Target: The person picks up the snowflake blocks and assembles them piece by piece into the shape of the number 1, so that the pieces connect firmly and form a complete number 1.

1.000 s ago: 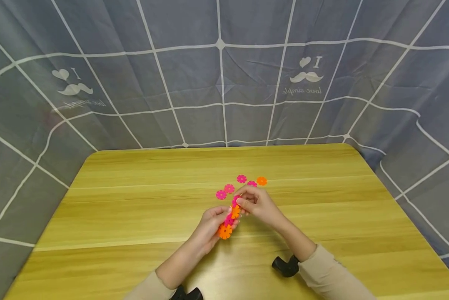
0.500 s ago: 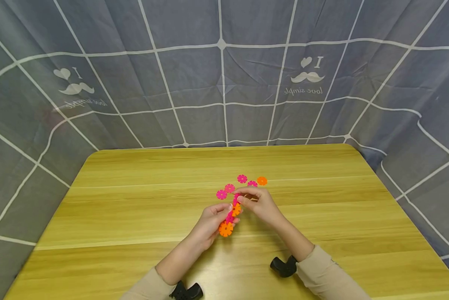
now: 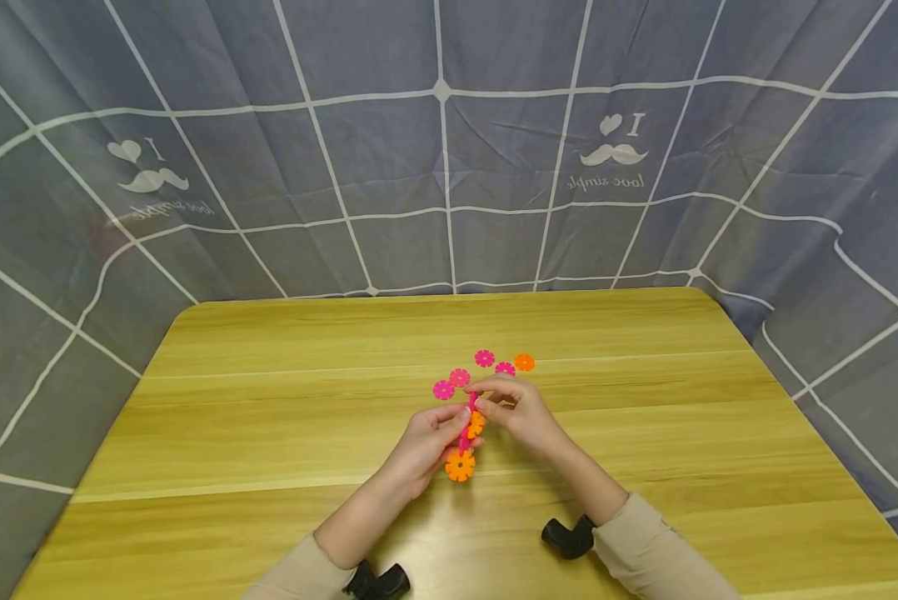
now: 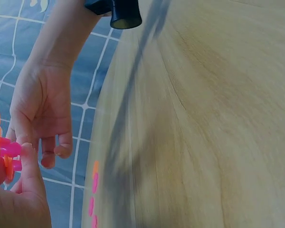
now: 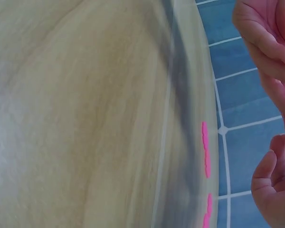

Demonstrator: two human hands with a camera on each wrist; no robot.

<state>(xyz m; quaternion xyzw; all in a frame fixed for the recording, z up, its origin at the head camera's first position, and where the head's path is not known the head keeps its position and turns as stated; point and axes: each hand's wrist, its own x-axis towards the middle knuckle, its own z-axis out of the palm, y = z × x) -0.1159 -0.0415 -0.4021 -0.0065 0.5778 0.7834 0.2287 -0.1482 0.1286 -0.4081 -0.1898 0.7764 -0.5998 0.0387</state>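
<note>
My left hand [image 3: 425,446] grips a short chain of joined notched plastic discs between thumb and fingers. At the chain's lower end an orange disc [image 3: 460,466] faces up in the head view. A pink disc [image 3: 464,442] is seen nearly edge-on above it, then a second orange disc [image 3: 476,424]. My right hand [image 3: 520,414] pinches the pink disc [image 3: 472,402] at the top end, its fingertips partly covering it. In the left wrist view the chain's pink piece [image 4: 10,149] sits between the fingers of both hands.
Beyond the hands, loose pink discs [image 3: 444,390] and one loose orange disc [image 3: 525,362] lie flat on the wooden table [image 3: 269,400]. Black wrist devices [image 3: 567,538] hang below both forearms. A grey grid-patterned curtain [image 3: 389,150] stands behind and beside the table.
The held chain has turned, so its pink discs show more edge-on, and its lower orange disc has shifted slightly right. Both hands keep their hold. The loose discs stay put.
</note>
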